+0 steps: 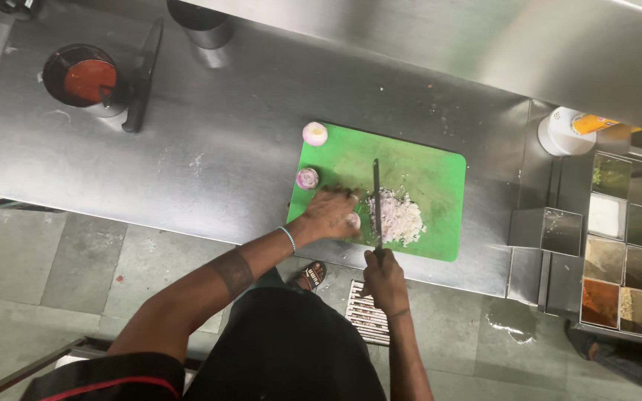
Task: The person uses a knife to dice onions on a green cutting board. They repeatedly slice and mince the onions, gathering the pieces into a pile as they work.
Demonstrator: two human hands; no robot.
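Currently right hand [384,278], low centre of frame, is closed around the handle of a kitchen knife [376,204]. Left hand [330,213], just left of the blade, lies palm down with fingers curled over a piece of onion [354,220] on the green cutting board [440,171]; how tightly it grips I cannot tell.

Knife: long axis runs nearly straight up the frame, tip toward the upper edge, handle toward the person. Blade stands between the held piece and the heap of chopped onion [399,215] to its right.

Judgement: chop goes best with fingertips tucked behind the knuckles, blade kept flat against them, tip staying on the board, cut bits pushed right.

Outward: two peeled onion pieces [314,133] [307,177] sit at the board's left edge. Steel counter [224,148] carries a pot of red sauce [87,80] at upper left. Spice trays [626,252] at right.
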